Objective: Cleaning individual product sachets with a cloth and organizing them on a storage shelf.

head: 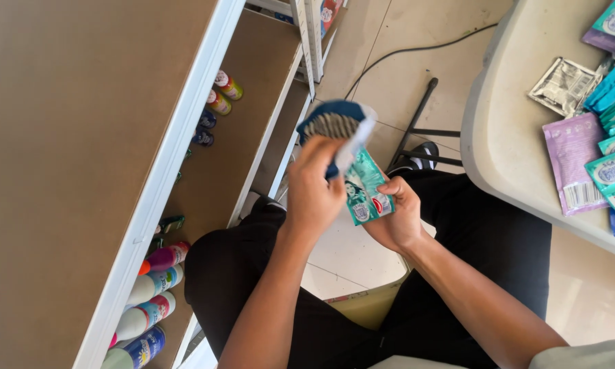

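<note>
- Left hand pinches the top of a fanned stack of sachets, fingers closed round it; the pinch looks loose, so the stack could splay and shed packets onto the lap.
- Right hand cups a teal sachet from below at mid-chest height over the knees; thumb pressure only, likely to slip.
- Table at right carries more sachets near its edge; an elbow could sweep them off.
- Shelf at left, bottles below.

Glossy teal plastic sachet; matt brown shelf board
</note>
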